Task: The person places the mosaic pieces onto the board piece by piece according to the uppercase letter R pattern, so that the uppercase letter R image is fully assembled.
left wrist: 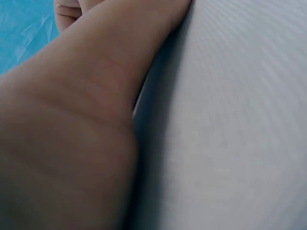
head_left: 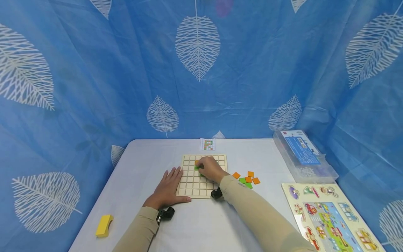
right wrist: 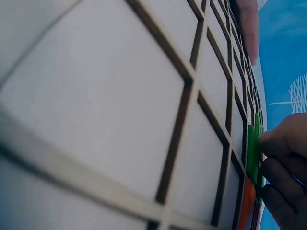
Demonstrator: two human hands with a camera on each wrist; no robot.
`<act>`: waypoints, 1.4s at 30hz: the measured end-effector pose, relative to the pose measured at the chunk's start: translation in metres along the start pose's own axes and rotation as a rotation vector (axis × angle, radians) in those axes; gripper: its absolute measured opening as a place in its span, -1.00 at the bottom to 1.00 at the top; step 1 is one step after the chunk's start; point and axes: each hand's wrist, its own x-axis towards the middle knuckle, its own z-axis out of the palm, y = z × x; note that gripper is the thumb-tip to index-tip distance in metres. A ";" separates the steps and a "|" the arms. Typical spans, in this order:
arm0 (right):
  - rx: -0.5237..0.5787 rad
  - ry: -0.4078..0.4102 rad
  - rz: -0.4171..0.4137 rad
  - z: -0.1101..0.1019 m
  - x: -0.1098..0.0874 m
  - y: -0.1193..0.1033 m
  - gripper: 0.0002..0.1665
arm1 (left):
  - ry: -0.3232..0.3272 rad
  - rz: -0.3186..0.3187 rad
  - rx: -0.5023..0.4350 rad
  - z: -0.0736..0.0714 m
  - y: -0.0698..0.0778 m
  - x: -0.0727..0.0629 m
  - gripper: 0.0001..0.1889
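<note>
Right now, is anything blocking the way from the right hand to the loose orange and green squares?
Nothing visible blocks it. The right hand is over the grid board; the loose orange and green squares lie to its right, with only the board's low edge and white tablecloth between.

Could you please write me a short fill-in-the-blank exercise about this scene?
1. The right hand is over the board; the loose tiles beside it are green and ____.
2. Left of the left hand, the block on the table is ____.
3. White ____ decorate the blue curtain.

Missing words: orange; yellow; leaves.
</note>
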 end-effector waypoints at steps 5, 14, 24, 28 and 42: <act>0.013 0.013 -0.017 -0.005 -0.005 0.003 -0.78 | 0.005 0.007 -0.011 -0.001 0.000 0.000 0.41; 0.018 0.041 -0.007 -0.019 -0.016 0.017 -0.83 | 0.042 0.032 -0.045 -0.002 0.000 -0.002 0.38; 0.009 0.062 0.009 -0.034 -0.025 0.034 -0.82 | 0.006 -0.001 -0.014 -0.002 0.003 -0.001 0.39; 0.015 0.060 0.046 -0.041 -0.030 0.038 -0.82 | 0.014 -0.001 -0.017 -0.001 0.003 -0.001 0.39; -0.040 0.082 0.123 -0.058 -0.048 0.055 -0.84 | 0.032 0.003 -0.012 0.000 0.004 -0.002 0.39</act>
